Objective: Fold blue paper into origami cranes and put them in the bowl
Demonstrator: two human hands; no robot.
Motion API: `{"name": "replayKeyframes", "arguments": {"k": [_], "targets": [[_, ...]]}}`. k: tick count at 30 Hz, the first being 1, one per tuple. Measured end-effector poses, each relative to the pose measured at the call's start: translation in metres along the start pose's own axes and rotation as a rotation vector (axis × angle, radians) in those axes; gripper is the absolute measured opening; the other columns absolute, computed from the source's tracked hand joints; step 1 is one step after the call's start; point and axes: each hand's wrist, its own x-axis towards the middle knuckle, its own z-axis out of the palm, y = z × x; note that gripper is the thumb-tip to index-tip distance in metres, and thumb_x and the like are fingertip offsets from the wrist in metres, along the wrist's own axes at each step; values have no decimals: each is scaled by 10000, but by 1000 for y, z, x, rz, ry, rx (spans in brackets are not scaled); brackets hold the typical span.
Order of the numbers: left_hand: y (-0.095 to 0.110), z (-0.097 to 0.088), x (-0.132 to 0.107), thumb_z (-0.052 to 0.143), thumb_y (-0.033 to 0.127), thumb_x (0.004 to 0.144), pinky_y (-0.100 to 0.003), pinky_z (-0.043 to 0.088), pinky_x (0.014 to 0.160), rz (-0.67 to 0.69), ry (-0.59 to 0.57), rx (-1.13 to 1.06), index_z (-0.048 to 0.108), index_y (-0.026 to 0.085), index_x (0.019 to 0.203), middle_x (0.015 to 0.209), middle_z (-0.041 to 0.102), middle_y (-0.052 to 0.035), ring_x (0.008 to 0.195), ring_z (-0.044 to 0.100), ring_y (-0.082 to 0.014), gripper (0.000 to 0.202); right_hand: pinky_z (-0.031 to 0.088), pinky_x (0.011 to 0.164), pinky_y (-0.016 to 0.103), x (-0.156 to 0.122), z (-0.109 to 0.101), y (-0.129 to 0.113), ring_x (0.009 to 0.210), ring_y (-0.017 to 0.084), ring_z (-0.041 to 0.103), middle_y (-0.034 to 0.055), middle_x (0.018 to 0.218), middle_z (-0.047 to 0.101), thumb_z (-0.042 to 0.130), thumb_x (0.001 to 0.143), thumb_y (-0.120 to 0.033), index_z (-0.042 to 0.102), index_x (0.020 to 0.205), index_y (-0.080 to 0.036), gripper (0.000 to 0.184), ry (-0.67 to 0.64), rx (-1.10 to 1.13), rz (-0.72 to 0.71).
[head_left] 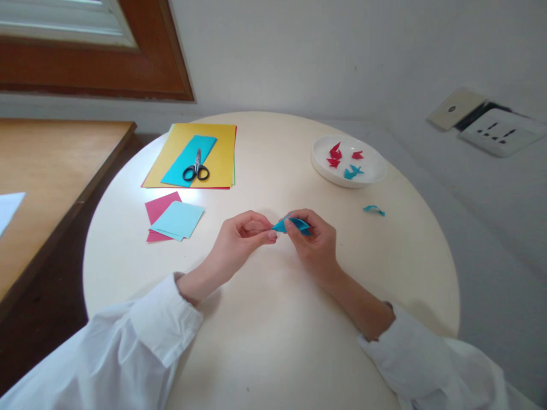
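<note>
Over the middle of a round cream table (265,330), both my hands pinch one small folded piece of blue paper (296,225). My left hand (244,233) grips its left tip between thumb and forefinger. My right hand (314,239) holds its right part with curled fingers. A white dish (371,171) at the back right holds several small folded red and blue paper pieces. A loose blue paper scrap (374,210) lies on the table in front of the dish.
Black-handled scissors (196,169) lie on a blue sheet atop yellow paper (222,154) at the back left. Light blue squares (178,220) over pink paper (157,208) lie nearer. A wooden desk (51,171) stands left; wall sockets (498,132) are right.
</note>
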Motion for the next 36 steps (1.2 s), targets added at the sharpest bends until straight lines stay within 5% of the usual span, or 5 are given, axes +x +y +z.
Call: {"name": "replayKeyframes", "arguments": {"k": [12,29,36], "targets": [[6,3,0,718,238,611,-223,435,534,10,93,135,652,140,620,605,666,-16,577,597,-117,119,476,549,222,-1,0,-1,604,103,567,-4,691,609,576,786,-223,564,739,-182,63,-19,-21,-110],[8,4,-4,780,281,577,-244,501,630,-5,118,35,595,139,607,620,688,-19,634,660,-139,235,538,667,270,-3,-2,5,740,138,658,14,807,685,627,788,-224,599,823,-200,51,-30,63,-118],[8,5,-4,777,245,579,-252,520,677,37,106,-38,541,152,620,647,694,-6,649,671,-129,257,500,582,246,0,-1,2,643,111,598,-3,743,630,618,786,-233,585,762,-198,54,5,-7,-121]]}}
